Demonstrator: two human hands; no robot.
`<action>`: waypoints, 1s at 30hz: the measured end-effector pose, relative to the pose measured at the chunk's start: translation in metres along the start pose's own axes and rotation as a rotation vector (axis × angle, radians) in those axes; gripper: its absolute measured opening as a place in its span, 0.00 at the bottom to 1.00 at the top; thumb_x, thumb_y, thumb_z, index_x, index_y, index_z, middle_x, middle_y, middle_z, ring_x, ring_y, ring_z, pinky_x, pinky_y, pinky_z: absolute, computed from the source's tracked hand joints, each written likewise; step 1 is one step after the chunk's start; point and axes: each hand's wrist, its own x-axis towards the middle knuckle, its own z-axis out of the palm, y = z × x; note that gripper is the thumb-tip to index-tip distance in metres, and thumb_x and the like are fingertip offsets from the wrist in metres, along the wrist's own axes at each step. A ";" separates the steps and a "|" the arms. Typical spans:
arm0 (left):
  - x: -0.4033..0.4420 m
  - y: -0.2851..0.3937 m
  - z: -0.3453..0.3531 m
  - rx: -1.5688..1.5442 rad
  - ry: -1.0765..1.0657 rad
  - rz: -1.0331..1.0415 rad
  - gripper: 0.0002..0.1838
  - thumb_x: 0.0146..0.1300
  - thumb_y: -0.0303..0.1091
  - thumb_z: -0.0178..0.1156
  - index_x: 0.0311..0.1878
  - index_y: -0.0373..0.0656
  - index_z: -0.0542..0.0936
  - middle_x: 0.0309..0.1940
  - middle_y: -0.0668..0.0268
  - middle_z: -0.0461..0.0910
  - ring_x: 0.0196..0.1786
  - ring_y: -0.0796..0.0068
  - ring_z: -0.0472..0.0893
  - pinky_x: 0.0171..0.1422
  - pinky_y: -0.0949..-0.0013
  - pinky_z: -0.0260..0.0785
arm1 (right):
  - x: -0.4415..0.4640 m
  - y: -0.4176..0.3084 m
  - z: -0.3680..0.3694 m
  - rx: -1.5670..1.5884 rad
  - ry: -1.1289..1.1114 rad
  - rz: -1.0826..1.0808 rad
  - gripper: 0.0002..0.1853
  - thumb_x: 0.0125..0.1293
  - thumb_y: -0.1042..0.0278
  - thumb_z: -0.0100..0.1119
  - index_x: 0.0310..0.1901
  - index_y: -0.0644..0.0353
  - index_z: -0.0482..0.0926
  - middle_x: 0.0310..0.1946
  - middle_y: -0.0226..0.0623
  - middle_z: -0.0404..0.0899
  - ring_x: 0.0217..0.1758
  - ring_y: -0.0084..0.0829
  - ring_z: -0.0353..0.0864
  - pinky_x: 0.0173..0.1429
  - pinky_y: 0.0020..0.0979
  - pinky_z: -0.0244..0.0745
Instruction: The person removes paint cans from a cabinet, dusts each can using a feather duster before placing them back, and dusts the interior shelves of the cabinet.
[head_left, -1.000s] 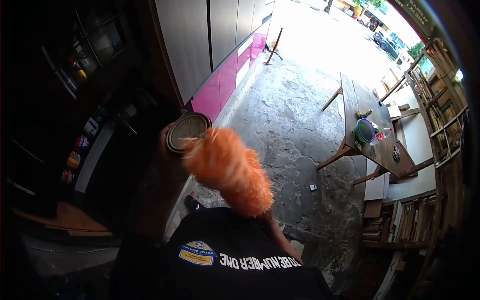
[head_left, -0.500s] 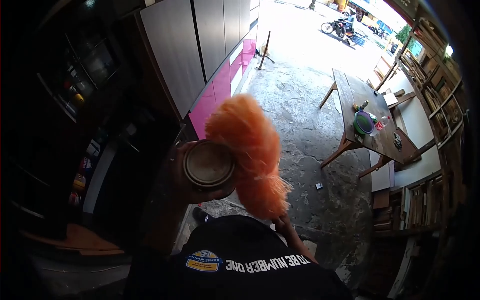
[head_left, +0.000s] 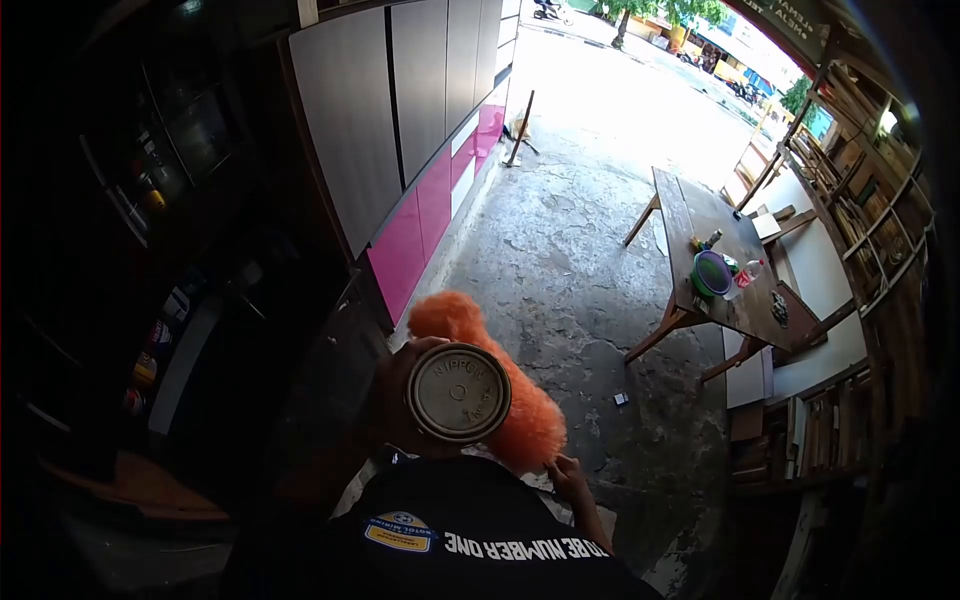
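The left hand (head_left: pixel 396 388) curves its fingers widely around a round, dull-brown paint can (head_left: pixel 459 393), held above the black shirt (head_left: pixel 480 500). The right hand (head_left: pixel 569 481) closes its fingers at the lower end of a fluffy orange duster (head_left: pixel 530 418), partly behind the can. Dusting the can seems in hand; the next stroke calls for a steady can.

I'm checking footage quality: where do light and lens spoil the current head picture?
In the head view throughout: the ground outside is blown out to white; the left hand sits in deep shadow; the wooden rack seems bowed by the lens; the can reads NIPPON clearly.
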 end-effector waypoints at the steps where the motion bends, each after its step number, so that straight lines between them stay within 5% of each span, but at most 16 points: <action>1: 0.000 0.001 0.001 -0.054 0.012 -0.026 0.57 0.35 0.53 0.87 0.67 0.34 0.70 0.55 0.51 0.83 0.57 0.57 0.86 0.61 0.58 0.79 | -0.003 -0.009 0.000 -0.002 -0.001 0.001 0.19 0.78 0.56 0.56 0.33 0.62 0.80 0.20 0.31 0.77 0.24 0.22 0.73 0.30 0.30 0.69; 4: -0.014 -0.030 0.002 -0.141 -0.001 -0.086 0.55 0.35 0.52 0.87 0.66 0.35 0.72 0.54 0.52 0.84 0.57 0.60 0.86 0.61 0.59 0.79 | -0.010 -0.018 0.000 0.158 -0.059 0.045 0.19 0.78 0.56 0.57 0.33 0.63 0.80 0.21 0.31 0.77 0.25 0.22 0.73 0.32 0.29 0.70; 5: -0.019 -0.041 0.003 -0.141 -0.006 -0.084 0.55 0.35 0.52 0.87 0.66 0.35 0.72 0.54 0.52 0.84 0.57 0.60 0.86 0.61 0.59 0.79 | -0.018 -0.009 -0.002 0.105 -0.056 -0.131 0.19 0.77 0.55 0.56 0.36 0.65 0.79 0.22 0.33 0.77 0.26 0.22 0.74 0.32 0.30 0.70; 7: -0.026 -0.058 0.005 -0.448 0.020 -0.543 0.53 0.35 0.52 0.87 0.65 0.36 0.74 0.54 0.53 0.84 0.56 0.59 0.87 0.60 0.60 0.79 | -0.018 -0.001 -0.010 0.052 -0.045 -0.303 0.20 0.76 0.55 0.55 0.38 0.67 0.79 0.23 0.36 0.78 0.27 0.22 0.75 0.32 0.31 0.70; 8: -0.010 -0.035 0.001 -0.448 0.013 -0.547 0.53 0.35 0.52 0.87 0.65 0.36 0.74 0.54 0.53 0.84 0.56 0.59 0.87 0.60 0.60 0.79 | -0.012 0.000 -0.015 0.062 -0.074 -0.186 0.19 0.75 0.55 0.55 0.38 0.66 0.80 0.24 0.36 0.78 0.27 0.22 0.75 0.32 0.31 0.70; 10: 0.014 0.003 -0.008 -0.166 -0.074 0.071 0.49 0.39 0.50 0.85 0.63 0.37 0.75 0.54 0.54 0.84 0.56 0.60 0.86 0.60 0.61 0.79 | -0.004 0.004 -0.030 0.051 -0.100 0.032 0.18 0.75 0.56 0.56 0.38 0.66 0.80 0.25 0.37 0.79 0.27 0.23 0.77 0.32 0.34 0.72; 13: -0.005 -0.011 0.002 -0.276 -0.052 -0.058 0.49 0.39 0.50 0.84 0.63 0.36 0.75 0.54 0.55 0.84 0.56 0.59 0.87 0.61 0.61 0.78 | -0.007 -0.015 -0.043 -0.172 0.020 -0.192 0.17 0.78 0.60 0.53 0.34 0.65 0.79 0.22 0.28 0.76 0.24 0.21 0.70 0.30 0.31 0.66; 15: 0.002 -0.008 -0.007 -0.165 -0.079 0.037 0.50 0.37 0.50 0.85 0.63 0.36 0.75 0.54 0.55 0.84 0.56 0.60 0.86 0.62 0.61 0.78 | -0.009 -0.036 -0.041 -0.029 -0.004 -0.033 0.16 0.77 0.63 0.54 0.34 0.65 0.80 0.20 0.32 0.76 0.22 0.24 0.71 0.29 0.32 0.66; 17: -0.002 -0.025 0.002 -0.055 -0.105 0.143 0.52 0.35 0.50 0.86 0.63 0.35 0.75 0.54 0.55 0.85 0.57 0.61 0.86 0.62 0.62 0.78 | -0.010 -0.033 -0.033 -0.170 0.156 -0.603 0.17 0.77 0.62 0.54 0.32 0.65 0.80 0.19 0.38 0.77 0.21 0.29 0.73 0.29 0.34 0.66; 18: -0.015 -0.059 0.022 -0.332 0.023 0.190 0.54 0.33 0.51 0.87 0.64 0.35 0.74 0.54 0.54 0.84 0.56 0.61 0.86 0.63 0.61 0.78 | -0.007 -0.031 -0.036 -0.169 0.157 -0.597 0.17 0.77 0.62 0.54 0.32 0.65 0.80 0.19 0.38 0.77 0.21 0.29 0.73 0.29 0.34 0.66; 19: -0.009 -0.059 0.030 -0.608 0.153 0.234 0.56 0.32 0.52 0.87 0.65 0.34 0.74 0.54 0.54 0.84 0.56 0.61 0.86 0.63 0.61 0.78 | -0.002 -0.033 -0.041 -0.146 0.026 -0.340 0.15 0.76 0.64 0.54 0.33 0.65 0.80 0.19 0.40 0.77 0.21 0.32 0.74 0.29 0.35 0.67; 20: -0.013 -0.054 0.025 -0.610 0.148 0.230 0.56 0.32 0.52 0.87 0.65 0.34 0.74 0.54 0.54 0.84 0.56 0.61 0.86 0.63 0.61 0.78 | 0.002 -0.035 -0.043 -0.119 -0.104 -0.082 0.14 0.75 0.65 0.55 0.33 0.65 0.79 0.19 0.43 0.77 0.21 0.35 0.75 0.29 0.36 0.67; 23: -0.021 -0.037 0.006 -0.235 -0.048 -0.018 0.57 0.33 0.53 0.87 0.66 0.34 0.72 0.54 0.54 0.85 0.56 0.61 0.87 0.64 0.60 0.78 | 0.005 -0.048 -0.043 -0.367 -0.018 0.029 0.17 0.77 0.60 0.54 0.39 0.69 0.79 0.20 0.41 0.74 0.26 0.27 0.74 0.32 0.39 0.69; 27: -0.014 -0.030 -0.002 -0.156 -0.079 -0.033 0.60 0.30 0.53 0.88 0.68 0.33 0.70 0.55 0.54 0.84 0.57 0.61 0.87 0.65 0.60 0.78 | 0.004 -0.033 -0.034 -0.143 -0.068 0.019 0.17 0.77 0.60 0.55 0.39 0.68 0.79 0.21 0.43 0.75 0.25 0.28 0.70 0.33 0.39 0.69; 29: -0.013 -0.032 0.000 -0.075 -0.080 0.074 0.61 0.29 0.53 0.88 0.68 0.33 0.70 0.55 0.54 0.84 0.57 0.61 0.86 0.65 0.60 0.78 | 0.007 -0.018 -0.018 -0.036 -0.041 -0.479 0.17 0.78 0.60 0.55 0.38 0.68 0.78 0.20 0.44 0.75 0.24 0.29 0.66 0.32 0.37 0.68; 30: -0.019 -0.039 0.005 -0.153 -0.059 -0.038 0.61 0.29 0.54 0.88 0.68 0.33 0.70 0.55 0.54 0.84 0.57 0.61 0.86 0.65 0.60 0.78 | 0.005 -0.012 -0.017 -0.032 -0.036 -0.473 0.17 0.78 0.60 0.55 0.38 0.68 0.78 0.20 0.44 0.75 0.24 0.29 0.66 0.32 0.37 0.68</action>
